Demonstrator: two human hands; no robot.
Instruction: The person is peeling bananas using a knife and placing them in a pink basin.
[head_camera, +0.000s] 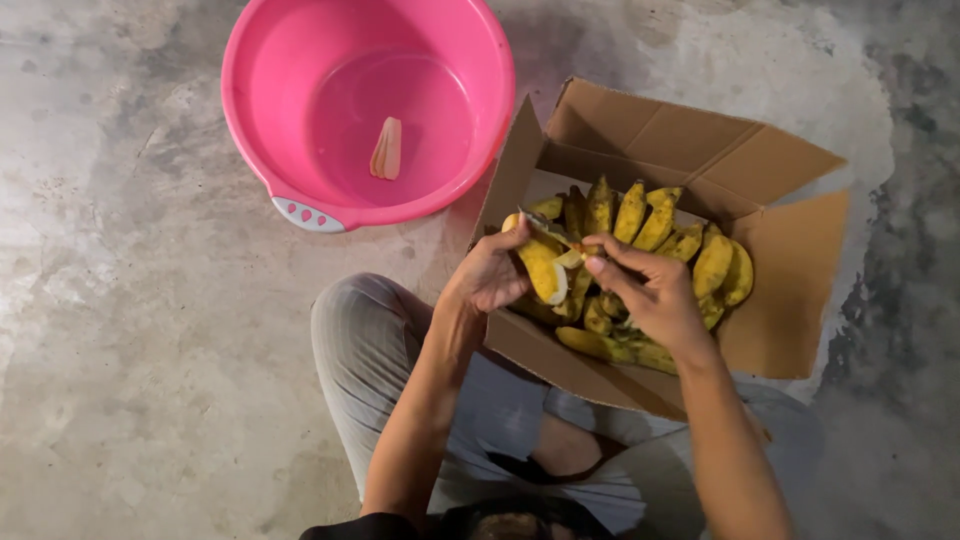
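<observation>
While the banana (543, 268) is held just above the near-left corner of the cardboard box (790, 300), its yellow peel is partly pulled back, exposing pale flesh at the lower end. The left hand (487, 275) is clenched around the banana, and the right hand (655, 295) pinches a strip of peel at the fruit's top between thumb and fingers. The box holds a heap of spotted yellow bananas (660, 235), and a pink basin (368, 105) on the concrete floor (130, 350) contains 1 peeled banana (386, 149).
</observation>
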